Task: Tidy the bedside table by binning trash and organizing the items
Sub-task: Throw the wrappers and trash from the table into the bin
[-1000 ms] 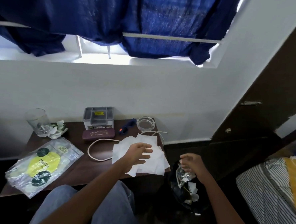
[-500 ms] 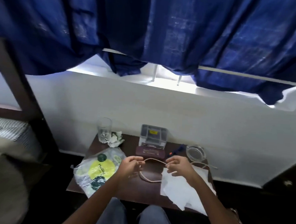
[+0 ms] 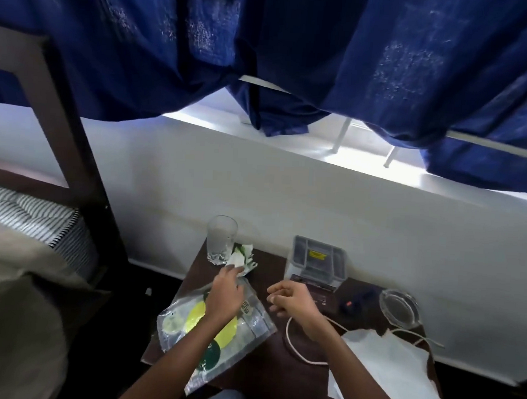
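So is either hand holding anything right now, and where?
Nothing is held. The left hand touches the crumpled wrapper at its near edge; the right hand is loosely curled and empty.

The room is being lit dimly by daylight let in at the window under the curtain, where the sill is being blown out. The surface is being left in shadow; edges are being bent and softened.

A glass stands just beyond the left hand, hard against the wrapper its fingertips touch. A lidded box blocks the way past the right hand. Bare table lies open between the hands; a packet lies under the left wrist and a cable loops beneath the right.
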Action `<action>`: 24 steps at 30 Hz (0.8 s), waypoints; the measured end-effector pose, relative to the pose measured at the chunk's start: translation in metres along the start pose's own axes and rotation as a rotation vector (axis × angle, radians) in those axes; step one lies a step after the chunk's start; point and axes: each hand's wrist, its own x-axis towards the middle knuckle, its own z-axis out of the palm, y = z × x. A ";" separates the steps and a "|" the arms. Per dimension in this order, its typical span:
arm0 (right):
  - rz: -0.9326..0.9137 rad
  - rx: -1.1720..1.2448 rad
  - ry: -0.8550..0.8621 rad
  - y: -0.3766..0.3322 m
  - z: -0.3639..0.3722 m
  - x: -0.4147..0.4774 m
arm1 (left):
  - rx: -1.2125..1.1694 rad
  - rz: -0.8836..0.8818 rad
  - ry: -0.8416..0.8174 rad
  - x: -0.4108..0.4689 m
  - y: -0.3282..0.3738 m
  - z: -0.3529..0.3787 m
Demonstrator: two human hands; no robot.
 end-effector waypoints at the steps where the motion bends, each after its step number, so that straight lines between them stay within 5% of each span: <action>1: 0.001 0.010 0.018 0.002 0.002 0.003 | 0.083 0.039 -0.023 0.008 -0.001 0.004; 5: 0.013 0.060 0.075 0.015 0.006 0.014 | 0.345 0.085 -0.102 0.033 -0.004 0.015; 9: 0.007 0.108 0.120 0.021 0.002 0.015 | 0.343 0.061 -0.078 0.035 0.000 0.017; 17: -0.034 0.301 0.264 0.012 -0.016 -0.005 | -0.395 -0.016 0.099 0.006 0.041 -0.006; 24: -0.116 0.555 0.264 -0.002 -0.035 -0.040 | -0.825 -0.118 0.034 -0.037 0.075 -0.025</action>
